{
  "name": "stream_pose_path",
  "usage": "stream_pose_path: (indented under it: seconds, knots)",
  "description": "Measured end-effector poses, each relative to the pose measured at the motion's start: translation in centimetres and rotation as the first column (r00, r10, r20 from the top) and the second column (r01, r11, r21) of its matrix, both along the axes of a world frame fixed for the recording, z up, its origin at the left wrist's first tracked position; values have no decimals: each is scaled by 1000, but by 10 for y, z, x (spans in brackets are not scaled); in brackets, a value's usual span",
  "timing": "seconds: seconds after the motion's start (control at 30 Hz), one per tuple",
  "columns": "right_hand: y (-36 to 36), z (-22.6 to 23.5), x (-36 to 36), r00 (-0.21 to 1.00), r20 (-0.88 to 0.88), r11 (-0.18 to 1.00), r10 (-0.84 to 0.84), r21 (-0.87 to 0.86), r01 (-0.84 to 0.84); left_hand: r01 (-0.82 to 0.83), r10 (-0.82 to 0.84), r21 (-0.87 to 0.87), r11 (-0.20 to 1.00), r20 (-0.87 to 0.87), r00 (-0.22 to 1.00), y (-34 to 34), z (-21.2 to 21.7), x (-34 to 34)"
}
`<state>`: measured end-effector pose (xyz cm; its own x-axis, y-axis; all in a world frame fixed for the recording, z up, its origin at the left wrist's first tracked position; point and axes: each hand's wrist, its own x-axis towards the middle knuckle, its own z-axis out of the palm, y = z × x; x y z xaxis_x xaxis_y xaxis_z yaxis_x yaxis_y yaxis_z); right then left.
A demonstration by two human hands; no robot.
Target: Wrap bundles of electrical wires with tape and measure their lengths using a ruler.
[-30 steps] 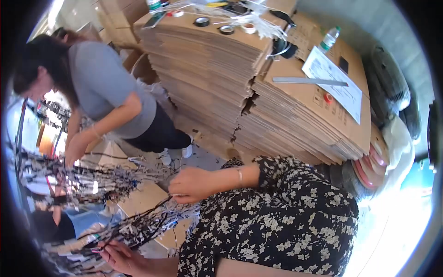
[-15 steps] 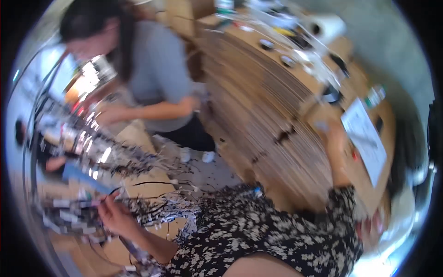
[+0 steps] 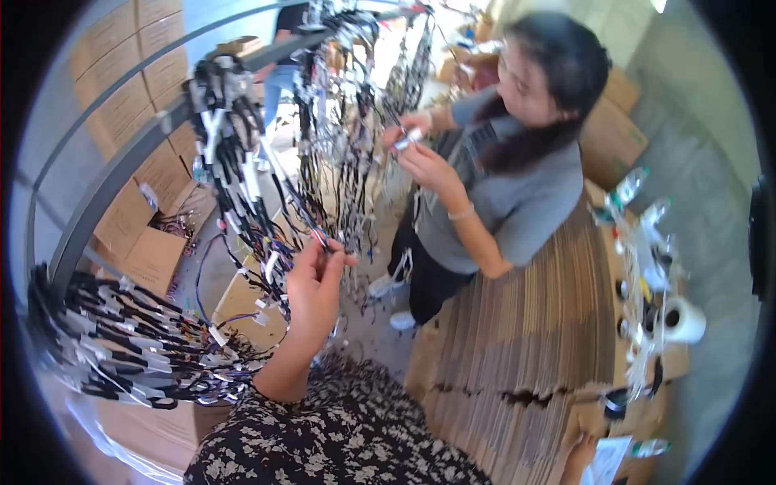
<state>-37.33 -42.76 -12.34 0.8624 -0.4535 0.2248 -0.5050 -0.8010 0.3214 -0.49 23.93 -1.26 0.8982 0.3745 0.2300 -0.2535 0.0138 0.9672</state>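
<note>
My left hand (image 3: 315,283) is raised among hanging wire harnesses, its thumb and fingers pinching a thin black cable (image 3: 322,236). Beside it a bundle of black wire harnesses (image 3: 230,133) with white tags hangs from a grey metal rail (image 3: 121,162). Another thick bundle of harnesses (image 3: 121,343) hangs at the near left. At the lower right my right hand (image 3: 580,449) lies low over the cardboard, next to a white sheet of paper (image 3: 608,461). Its fingers are small and partly cut off, so their grip cannot be made out.
A co-worker in a grey shirt (image 3: 525,214) stands ahead, both hands (image 3: 420,153) on a small white piece. Stacked flat cardboard (image 3: 517,331) fills the right, with a white roll (image 3: 683,319) and plastic bottles (image 3: 629,187) beyond. Cardboard boxes (image 3: 145,250) stand left.
The view has swung left toward the rail, so the co-worker and cardboard appear farther right. My left hand stays among the harnesses, now raised; my right hand sits near the lower edge.
</note>
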Motion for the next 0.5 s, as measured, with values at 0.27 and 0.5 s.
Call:
stream_pose_path:
  seconds: [0.27, 0.5]
  knots:
    - [64, 45, 16, 926, 332, 984, 179, -41, -176, 60, -58, 20, 998, -77, 995, 14, 8, -6]
    - [135, 129, 39, 854, 323, 827, 408, -528, -195, 96, -101, -69, 993, -72, 992, 25, 1, -2]
